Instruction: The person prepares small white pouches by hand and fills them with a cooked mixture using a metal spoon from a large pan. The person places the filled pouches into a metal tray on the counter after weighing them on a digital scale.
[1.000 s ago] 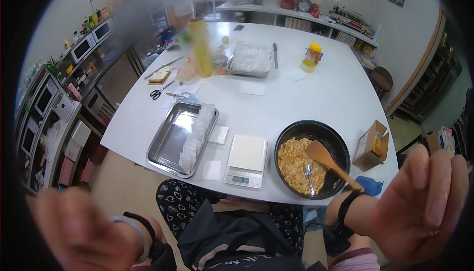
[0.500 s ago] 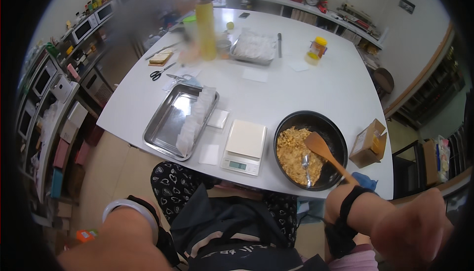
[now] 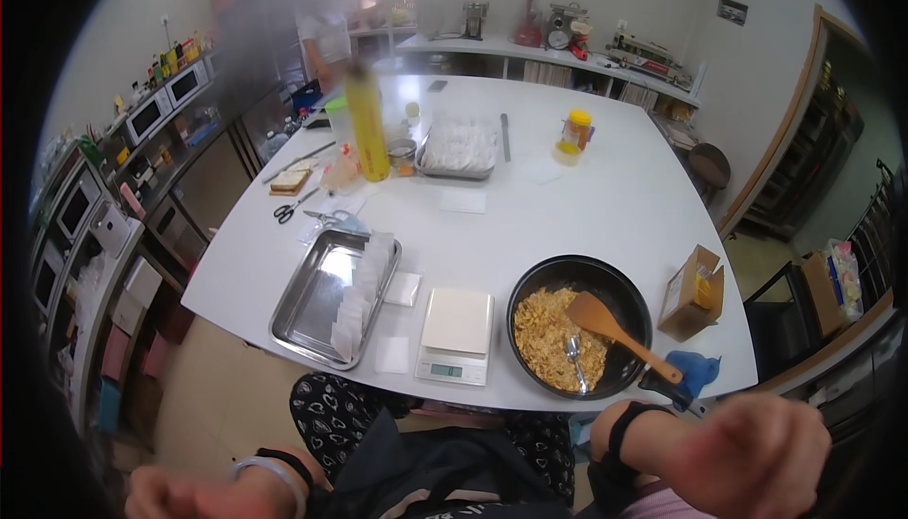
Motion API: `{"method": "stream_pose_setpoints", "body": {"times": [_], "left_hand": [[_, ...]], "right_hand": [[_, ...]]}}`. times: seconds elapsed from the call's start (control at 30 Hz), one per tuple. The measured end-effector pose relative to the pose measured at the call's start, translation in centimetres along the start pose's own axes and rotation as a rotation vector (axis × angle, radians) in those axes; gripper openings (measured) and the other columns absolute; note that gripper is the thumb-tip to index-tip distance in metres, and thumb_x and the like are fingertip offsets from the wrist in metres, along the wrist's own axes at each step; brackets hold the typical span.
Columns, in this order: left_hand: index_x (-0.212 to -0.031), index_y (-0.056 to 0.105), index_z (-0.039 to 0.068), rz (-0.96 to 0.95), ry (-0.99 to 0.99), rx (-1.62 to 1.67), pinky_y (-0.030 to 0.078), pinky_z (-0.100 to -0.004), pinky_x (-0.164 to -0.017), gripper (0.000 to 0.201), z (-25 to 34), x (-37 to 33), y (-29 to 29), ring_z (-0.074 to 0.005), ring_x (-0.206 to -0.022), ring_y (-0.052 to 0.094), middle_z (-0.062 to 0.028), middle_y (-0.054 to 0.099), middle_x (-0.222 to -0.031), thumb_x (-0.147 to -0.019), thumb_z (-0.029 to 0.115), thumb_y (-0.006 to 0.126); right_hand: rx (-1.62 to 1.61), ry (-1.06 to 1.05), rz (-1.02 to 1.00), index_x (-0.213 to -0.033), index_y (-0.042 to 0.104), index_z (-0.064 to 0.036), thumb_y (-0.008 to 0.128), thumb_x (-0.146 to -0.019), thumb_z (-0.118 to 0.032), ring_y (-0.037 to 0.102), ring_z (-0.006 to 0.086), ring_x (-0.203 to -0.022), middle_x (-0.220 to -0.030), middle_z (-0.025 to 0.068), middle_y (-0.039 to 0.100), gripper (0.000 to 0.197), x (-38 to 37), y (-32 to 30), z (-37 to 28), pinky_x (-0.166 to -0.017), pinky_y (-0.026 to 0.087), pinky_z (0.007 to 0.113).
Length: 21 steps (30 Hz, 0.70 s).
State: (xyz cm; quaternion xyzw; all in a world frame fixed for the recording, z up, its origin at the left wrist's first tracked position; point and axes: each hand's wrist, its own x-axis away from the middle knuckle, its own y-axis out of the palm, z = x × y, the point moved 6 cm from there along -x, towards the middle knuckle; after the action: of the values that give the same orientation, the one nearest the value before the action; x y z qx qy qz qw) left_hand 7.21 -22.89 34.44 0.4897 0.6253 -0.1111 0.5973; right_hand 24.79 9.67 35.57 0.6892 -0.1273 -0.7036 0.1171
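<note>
My right hand [image 3: 757, 458] is raised at the lower right, off the table, blurred, its fingers curled into a loose fist with nothing seen in it. It is nearest to the handle end of a black pan [image 3: 646, 316]. Crumbly golden-brown food [image 3: 549, 339] fills part of the pan, with a wooden spatula [image 3: 605, 325] and a metal spoon [image 3: 574, 358] in it. My left hand [image 3: 203, 497] is low at the left, in front of the table, smeared and cut by the lower edge; its fingers are unclear. A white digital scale [image 3: 458, 325] stands left of the pan.
Left of the scale lies a metal tray [image 3: 307, 306] with a row of white paper packets [image 3: 361, 297]. Farther back are scissors [image 3: 293, 205], a tall yellow bottle [image 3: 367, 131], a second tray of white packets [image 3: 461, 146] and a yellow-lidded jar [image 3: 575, 131]. An open cardboard box [image 3: 690, 297] stands right.
The view has tilted up, so the table sits lower in it and a person shows at the back. My left hand has come farther into view. The right hand stays raised off the table.
</note>
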Motion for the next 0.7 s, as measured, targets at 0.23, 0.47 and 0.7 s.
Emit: {"method": "stream_pose_setpoints", "body": {"times": [0.23,0.47,0.7], "left_hand": [[-0.062,0.049,0.010,-0.441,-0.498,-0.472,0.034,-0.0291,-0.058,0.024,-9.8,8.1,1.2,-0.0171,-0.063,0.049,-0.0017,0.052,-0.064,-0.085,0.013,0.049],[-0.064,0.056,0.002,-0.703,-1.021,-0.557,0.040,-0.0306,-0.056,0.013,-14.4,18.6,-4.1,-0.0210,-0.056,0.051,-0.0076,0.055,-0.061,-0.076,-0.004,0.055],[-0.047,0.049,0.004,-1.036,-1.298,-0.759,0.032,-0.0355,-0.039,0.039,-11.2,31.1,-12.8,-0.0271,-0.038,0.043,-0.0113,0.045,-0.044,-0.079,0.019,0.067]], "right_hand": [[-0.467,0.488,-0.315,-0.058,0.049,-0.0063,0.044,-0.094,-0.026,0.057,0.0183,-0.061,-0.064,0.0071,0.054,0.041,-0.9,2.9,5.2,-0.051,0.048,0.039],[-0.393,0.556,-0.284,-0.061,0.050,-0.0054,0.048,-0.091,-0.022,0.054,0.0203,-0.057,-0.063,0.0077,0.055,0.034,-1.0,2.1,7.0,-0.050,0.045,0.038],[0.257,1.785,-0.116,-0.053,0.055,-0.0053,0.055,-0.092,-0.029,0.042,0.0070,-0.043,-0.047,-0.0011,0.047,0.046,24.4,-8.4,13.1,-0.043,0.033,0.025]]}}
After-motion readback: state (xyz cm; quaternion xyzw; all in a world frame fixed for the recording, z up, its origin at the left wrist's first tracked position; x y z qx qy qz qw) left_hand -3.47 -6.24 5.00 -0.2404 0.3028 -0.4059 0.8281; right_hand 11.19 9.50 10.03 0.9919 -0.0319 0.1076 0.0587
